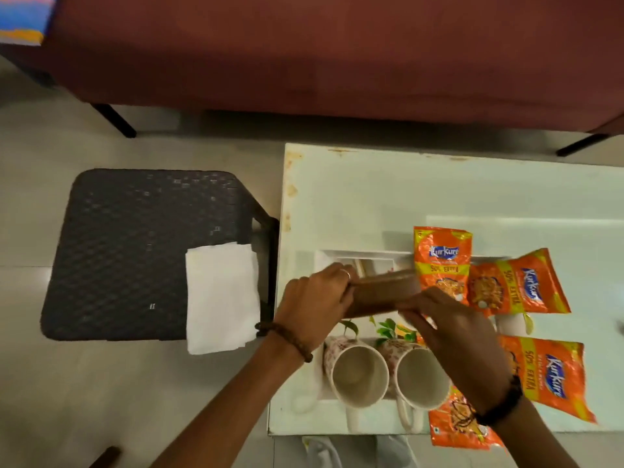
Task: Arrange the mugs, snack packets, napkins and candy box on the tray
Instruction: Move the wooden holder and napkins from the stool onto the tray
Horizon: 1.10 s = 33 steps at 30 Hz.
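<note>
A brown candy box hangs above the white tray, gripped at its left end by my left hand and at its right end by my right hand. Two floral white mugs stand side by side on the tray's near part, under my hands. Several orange snack packets lie around: one behind the box, one to its right, one at the near right, one at the table's front edge. White napkins lie on the dark stool.
The glossy white table bears the tray and has bare surface at the back. A dark woven stool stands left of it. A maroon sofa with black legs fills the back. The floor is pale tile.
</note>
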Each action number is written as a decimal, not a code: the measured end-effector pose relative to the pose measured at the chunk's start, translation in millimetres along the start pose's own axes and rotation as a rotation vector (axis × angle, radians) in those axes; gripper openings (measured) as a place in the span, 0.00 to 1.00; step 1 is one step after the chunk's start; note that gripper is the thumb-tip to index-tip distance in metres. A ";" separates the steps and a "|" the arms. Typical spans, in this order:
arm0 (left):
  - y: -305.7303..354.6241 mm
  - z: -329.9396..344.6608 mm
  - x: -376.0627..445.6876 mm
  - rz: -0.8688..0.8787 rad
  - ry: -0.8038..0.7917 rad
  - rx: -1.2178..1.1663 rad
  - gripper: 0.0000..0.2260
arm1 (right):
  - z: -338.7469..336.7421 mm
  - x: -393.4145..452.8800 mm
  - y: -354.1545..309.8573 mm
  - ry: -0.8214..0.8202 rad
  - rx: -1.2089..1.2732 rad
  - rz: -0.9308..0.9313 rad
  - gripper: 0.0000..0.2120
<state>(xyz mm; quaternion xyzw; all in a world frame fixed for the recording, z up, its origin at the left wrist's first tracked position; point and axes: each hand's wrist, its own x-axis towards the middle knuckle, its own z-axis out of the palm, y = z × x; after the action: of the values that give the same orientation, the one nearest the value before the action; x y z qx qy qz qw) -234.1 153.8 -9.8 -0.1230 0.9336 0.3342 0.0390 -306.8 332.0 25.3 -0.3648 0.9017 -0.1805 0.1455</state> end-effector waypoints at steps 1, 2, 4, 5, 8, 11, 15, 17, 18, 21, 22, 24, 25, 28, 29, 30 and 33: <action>-0.3 11.1 -0.2 -0.013 -0.062 0.026 0.11 | 7.3 -7.2 6.6 -0.028 -0.046 0.007 0.04; -0.4 21.0 -0.3 -0.029 -0.096 0.038 0.11 | 14.4 -12.9 12.0 -0.047 -0.083 0.015 0.05; -2.0 36.2 -1.2 -0.062 -0.107 0.021 0.09 | 26.8 -20.0 17.4 -0.068 -0.116 0.024 0.07; -3.3 42.3 -1.5 -0.073 -0.112 0.015 0.09 | 33.1 -21.6 19.3 -0.065 -0.132 0.020 0.06; -8.5 55.3 -2.4 -0.091 -0.159 0.027 0.09 | 49.4 -23.6 27.4 -0.110 -0.107 0.036 0.08; -11.3 58.8 -3.3 -0.101 -0.179 0.009 0.10 | 52.7 -22.1 27.8 -0.173 -0.054 0.094 0.07; -17.5 46.9 -12.9 -0.165 -0.082 -0.081 0.13 | 37.6 -10.0 -3.1 -0.107 0.032 0.082 0.08; -29.7 38.6 -26.2 -0.258 0.106 -0.183 0.11 | 35.9 2.1 -31.9 -0.050 0.205 0.073 0.08; -38.8 33.8 -35.1 -0.312 0.189 -0.184 0.11 | 40.2 9.4 -49.0 -0.052 0.312 0.076 0.08; -67.5 15.8 -63.0 -0.488 0.310 -0.166 0.11 | 76.9 31.3 -93.8 -0.185 0.588 0.166 0.10; -76.3 9.6 -71.5 -0.511 0.318 -0.162 0.11 | 93.8 39.9 -105.0 -0.272 0.646 0.243 0.14; -88.7 -1.8 -87.4 -0.541 0.309 -0.227 0.11 | 125.5 55.5 -120.1 -0.429 0.721 0.401 0.27; -93.1 -5.8 -94.4 -0.562 0.298 -0.283 0.11 | 139.7 61.5 -125.6 -0.466 0.744 0.458 0.31; -104.2 -12.3 -111.5 -0.636 0.287 -0.394 0.11 | 166.1 70.4 -134.1 -0.460 0.847 0.608 0.33; -107.1 -14.5 -116.0 -0.658 0.299 -0.431 0.11 | 170.7 70.9 -135.2 -0.452 0.879 0.636 0.30; -108.9 -17.6 -119.5 -0.672 0.320 -0.474 0.11 | 172.4 71.0 -135.5 -0.447 0.896 0.656 0.26; -108.9 -28.3 -124.5 -0.738 0.417 -0.718 0.08 | 157.4 71.4 -136.2 -0.457 0.912 0.638 0.14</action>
<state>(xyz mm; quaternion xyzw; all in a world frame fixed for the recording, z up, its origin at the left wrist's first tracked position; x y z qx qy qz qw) -85.6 79.9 -35.5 -0.5112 0.6440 0.5640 -0.0763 -211.7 155.7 -65.7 -0.0065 0.7442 -0.4137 0.5243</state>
